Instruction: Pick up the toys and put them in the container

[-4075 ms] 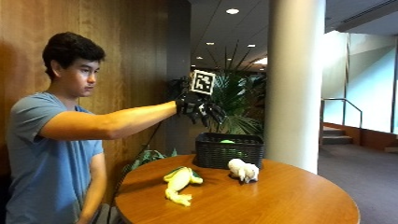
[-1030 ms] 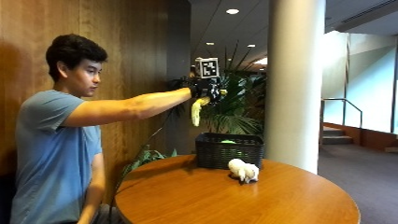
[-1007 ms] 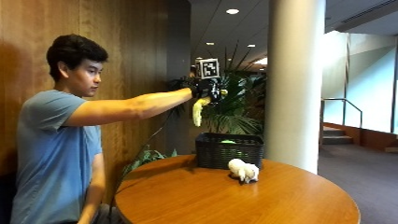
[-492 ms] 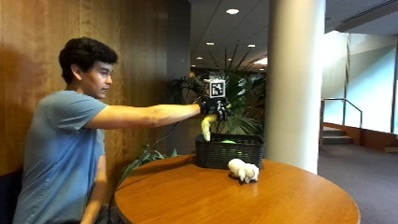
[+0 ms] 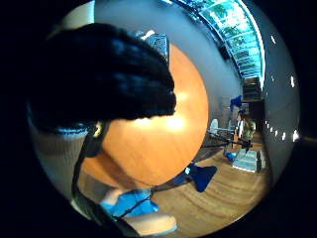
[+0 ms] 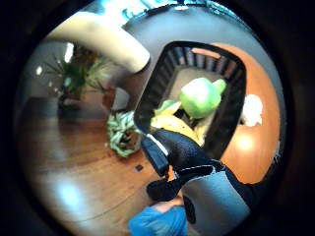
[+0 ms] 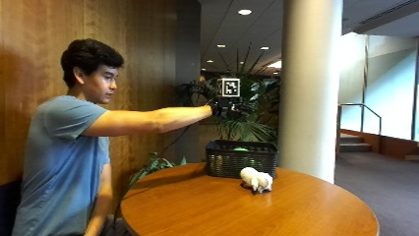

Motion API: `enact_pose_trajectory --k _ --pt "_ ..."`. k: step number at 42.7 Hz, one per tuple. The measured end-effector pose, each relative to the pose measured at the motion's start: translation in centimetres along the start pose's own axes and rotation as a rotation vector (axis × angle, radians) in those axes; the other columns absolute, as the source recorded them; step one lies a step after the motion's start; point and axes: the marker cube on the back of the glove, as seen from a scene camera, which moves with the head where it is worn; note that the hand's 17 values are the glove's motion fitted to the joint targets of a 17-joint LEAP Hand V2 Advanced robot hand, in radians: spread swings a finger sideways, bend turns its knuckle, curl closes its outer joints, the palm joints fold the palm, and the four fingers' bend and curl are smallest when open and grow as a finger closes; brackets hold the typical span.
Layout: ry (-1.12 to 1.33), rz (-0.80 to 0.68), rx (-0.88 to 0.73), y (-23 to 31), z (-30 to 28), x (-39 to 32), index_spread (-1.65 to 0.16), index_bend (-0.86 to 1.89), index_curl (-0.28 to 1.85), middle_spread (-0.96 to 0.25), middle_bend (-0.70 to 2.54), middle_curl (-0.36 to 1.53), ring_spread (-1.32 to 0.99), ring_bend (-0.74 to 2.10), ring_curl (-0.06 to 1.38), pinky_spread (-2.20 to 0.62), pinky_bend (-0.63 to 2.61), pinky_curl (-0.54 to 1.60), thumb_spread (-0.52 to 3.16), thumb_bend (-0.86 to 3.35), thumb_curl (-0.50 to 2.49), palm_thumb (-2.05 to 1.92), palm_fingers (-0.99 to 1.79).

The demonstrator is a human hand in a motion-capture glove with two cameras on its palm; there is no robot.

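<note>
1. The grip point(image 7: 229, 107) hovers above the basket point(image 7: 241, 158), fingers relaxed, holding nothing.
2. A yellow toy point(image 6: 173, 125) and a green toy point(image 6: 199, 96) lie inside the basket.
3. One white toy point(image 7: 256, 179) remains on the counter point(image 7: 249, 211), just beside the basket; it looks like the last.

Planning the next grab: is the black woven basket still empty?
No. The black woven basket holds a round green toy and a yellow toy, by the thumb-side palm view.
</note>
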Motion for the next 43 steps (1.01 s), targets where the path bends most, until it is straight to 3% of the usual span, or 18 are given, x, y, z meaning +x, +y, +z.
enact_pose_trajectory --k 4,7,11,17,22,30,34,38,43 --pt "0.040 0.080 0.002 -1.9 -0.8 -2.3 -0.28 0.14 0.14 0.07 0.06 0.51 0.04 0.49 0.22 0.02 1.50 0.44 1.07 -0.07 0.55 -0.06 -0.33" --pt "0.066 0.182 0.011 -2.0 -1.3 -0.4 -0.28 0.13 0.16 0.07 0.05 0.46 0.06 0.43 0.21 0.04 1.49 0.42 1.07 -0.06 0.51 -0.06 -0.33" --pt "0.151 0.086 0.000 -1.1 -1.0 2.7 -0.27 0.12 0.17 0.07 0.05 0.41 0.07 0.37 0.20 0.06 1.47 0.41 1.07 -0.05 0.47 -0.05 -0.34" --pt "0.091 0.222 0.004 -1.6 -0.7 5.7 -0.27 0.10 0.17 0.07 0.05 0.34 0.08 0.31 0.20 0.07 1.44 0.39 1.07 -0.05 0.43 -0.04 -0.35" --pt "0.125 0.136 -0.021 -1.4 0.5 9.3 -0.27 0.07 0.17 0.07 0.05 0.29 0.08 0.28 0.21 0.08 1.43 0.38 1.06 -0.04 0.40 -0.03 -0.37" --pt "0.118 0.113 -0.113 -1.9 5.5 13.6 -0.26 0.04 0.15 0.07 0.07 0.24 0.08 0.24 0.22 0.09 1.42 0.37 1.05 -0.03 0.37 -0.02 -0.38" --pt "0.104 0.243 -0.168 -3.0 9.0 15.2 -0.25 0.02 0.13 0.07 0.07 0.22 0.08 0.23 0.23 0.09 1.41 0.36 1.05 -0.03 0.35 0.00 -0.39" --pt "0.084 0.149 -0.250 -3.3 12.2 15.8 -0.25 0.00 0.11 0.08 0.07 0.21 0.08 0.22 0.24 0.09 1.42 0.36 1.05 -0.02 0.35 0.01 -0.40" --pt "0.044 0.159 -0.317 -4.3 16.1 15.7 -0.24 0.00 0.10 0.08 0.07 0.19 0.08 0.21 0.25 0.09 1.43 0.36 1.05 -0.01 0.35 0.06 -0.42"
